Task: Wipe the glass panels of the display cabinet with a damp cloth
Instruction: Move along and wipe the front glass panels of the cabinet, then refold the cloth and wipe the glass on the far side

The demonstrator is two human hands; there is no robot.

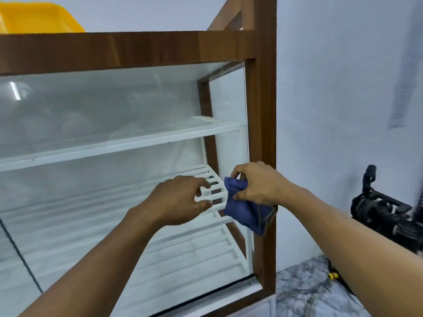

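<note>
— Which hand has the cloth?

— The right hand (258, 184). Its thumb and fingertips are curled in and pinch the bunched top of the blue cloth (247, 211). The rest of the cloth hangs in loose folds below the palm.

— Where is that against the display cabinet (114, 49)?

— Low down at the right edge of the front glass panel (91, 124), where the pane meets the brown wooden corner post (264, 110). The hanging folds overlap the post. I cannot tell whether the cloth presses on the glass.

— And the left hand?

— The left hand (180, 197) holds nothing. Its fingers are loosely curled, with thumb and forefinger a little apart. It hovers just beside the cloth, on the cloth's left, without touching it. It is in front of the pane, but I cannot tell if it touches it.

— What shows behind the glass?

— White slatted shelves (137, 143), seen through a hazy pane.

— Anything else around?

— A yellow tub (34, 17) sits on top of the cabinet at the far left. A black device (384, 213) stands to the right, above the marbled floor (302, 291).
</note>
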